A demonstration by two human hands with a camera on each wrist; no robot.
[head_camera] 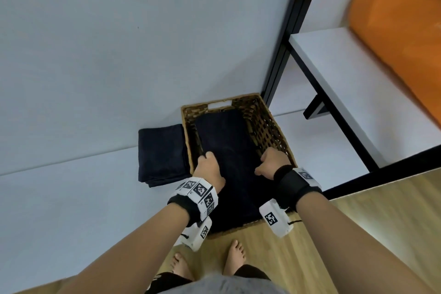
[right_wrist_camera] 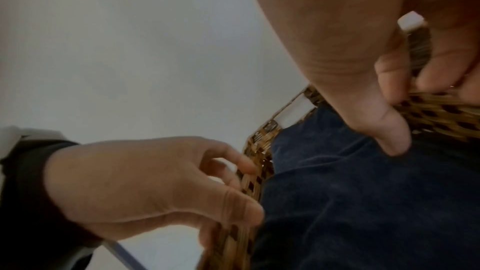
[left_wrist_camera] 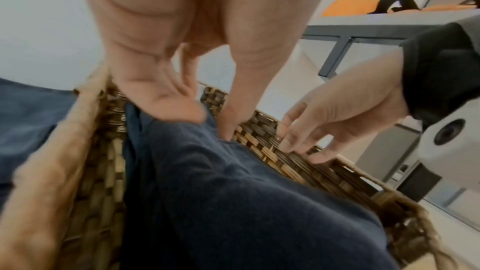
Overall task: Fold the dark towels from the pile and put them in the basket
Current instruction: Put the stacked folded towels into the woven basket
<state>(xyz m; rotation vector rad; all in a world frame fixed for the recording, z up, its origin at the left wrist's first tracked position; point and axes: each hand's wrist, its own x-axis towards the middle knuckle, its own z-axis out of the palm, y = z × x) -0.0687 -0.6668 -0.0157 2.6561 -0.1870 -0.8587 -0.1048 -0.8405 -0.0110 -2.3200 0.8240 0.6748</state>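
Note:
A woven basket [head_camera: 268, 126] stands on the white surface with a folded dark towel [head_camera: 226, 141] lying flat inside it. A second folded dark towel [head_camera: 162, 153] lies outside, against the basket's left wall. My left hand [head_camera: 207, 164] reaches down inside the basket [left_wrist_camera: 272, 151] at the left wall. Its fingers [left_wrist_camera: 166, 106] rest on the left edge of the towel [left_wrist_camera: 221, 202] without gripping it. My right hand [head_camera: 272, 162] is at the right wall, fingertips [left_wrist_camera: 288, 141] touching the weave. Its thumb [right_wrist_camera: 392, 137] hangs over the towel [right_wrist_camera: 363, 202].
A black metal frame [head_camera: 286, 31] with a white shelf [head_camera: 358, 93] rises just right of the basket. An orange cushion [head_camera: 401, 31] lies further right. My bare feet [head_camera: 233, 258] stand on the wooden floor [head_camera: 358, 222] in front of the white surface [head_camera: 71, 198].

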